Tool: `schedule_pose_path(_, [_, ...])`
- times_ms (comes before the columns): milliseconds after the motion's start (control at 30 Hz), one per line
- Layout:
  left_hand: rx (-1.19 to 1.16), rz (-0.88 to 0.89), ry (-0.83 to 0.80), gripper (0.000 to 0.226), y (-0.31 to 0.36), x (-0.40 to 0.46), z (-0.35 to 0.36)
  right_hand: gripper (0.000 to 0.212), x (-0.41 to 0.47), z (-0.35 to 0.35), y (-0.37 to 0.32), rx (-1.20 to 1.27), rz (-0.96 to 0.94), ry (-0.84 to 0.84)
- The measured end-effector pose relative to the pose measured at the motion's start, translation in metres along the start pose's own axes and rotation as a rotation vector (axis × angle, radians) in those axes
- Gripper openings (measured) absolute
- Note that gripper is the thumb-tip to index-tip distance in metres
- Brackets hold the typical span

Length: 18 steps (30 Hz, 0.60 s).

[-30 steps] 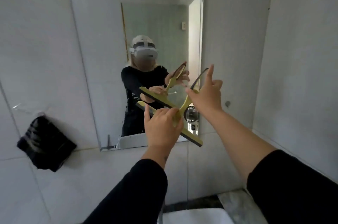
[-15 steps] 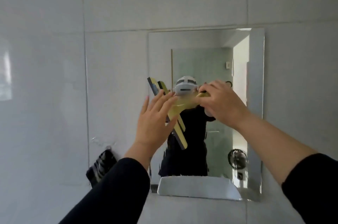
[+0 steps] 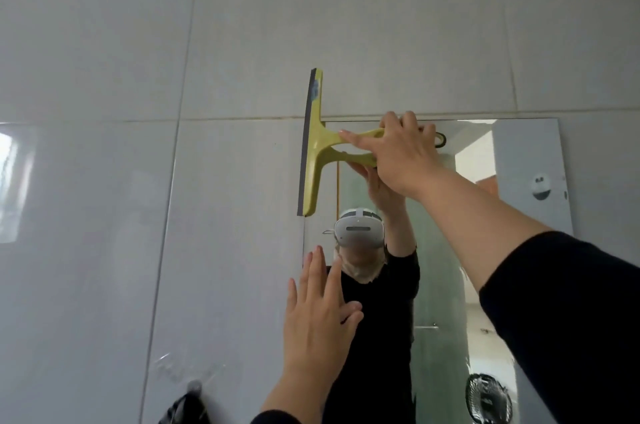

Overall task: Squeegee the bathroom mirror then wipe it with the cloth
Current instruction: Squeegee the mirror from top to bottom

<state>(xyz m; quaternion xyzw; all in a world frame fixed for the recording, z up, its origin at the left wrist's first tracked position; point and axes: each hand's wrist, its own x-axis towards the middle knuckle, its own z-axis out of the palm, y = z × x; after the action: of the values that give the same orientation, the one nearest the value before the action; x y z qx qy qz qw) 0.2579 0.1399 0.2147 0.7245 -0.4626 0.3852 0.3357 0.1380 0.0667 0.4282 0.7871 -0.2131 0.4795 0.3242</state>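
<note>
The dark cloth (image 3: 185,409) hangs low on the tiled wall (image 3: 104,181), left of and below the left hand (image 3: 317,316); the bottom edge of the view cuts it off. The mirror (image 3: 526,153) is partly covered by both arms. The right hand (image 3: 403,153) is raised, its fingers (image 3: 356,139) closed around the handle of the yellow-green squeegee (image 3: 313,146), one finger stretched along it. The blade stands upright at the mirror's upper left corner. The left hand is spread open, holding nothing, at the mirror's left edge.
</note>
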Motion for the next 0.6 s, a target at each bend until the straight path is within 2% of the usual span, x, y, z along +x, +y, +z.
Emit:
schedule_pose_path(267, [-0.015, -0.052, -0.058, 0.097, 0.008, 0.008, 0.016, 0.055, 0.027, 0.0, 0.007, -0.044, 0.04, -0.088])
schedule_pose_path(600, [-0.005, -0.083, -0.129, 0.096, 0.017, 0.009, 0.002, 0.055, 0.006, -0.004, 0.028, -0.082, 0.033, -0.113])
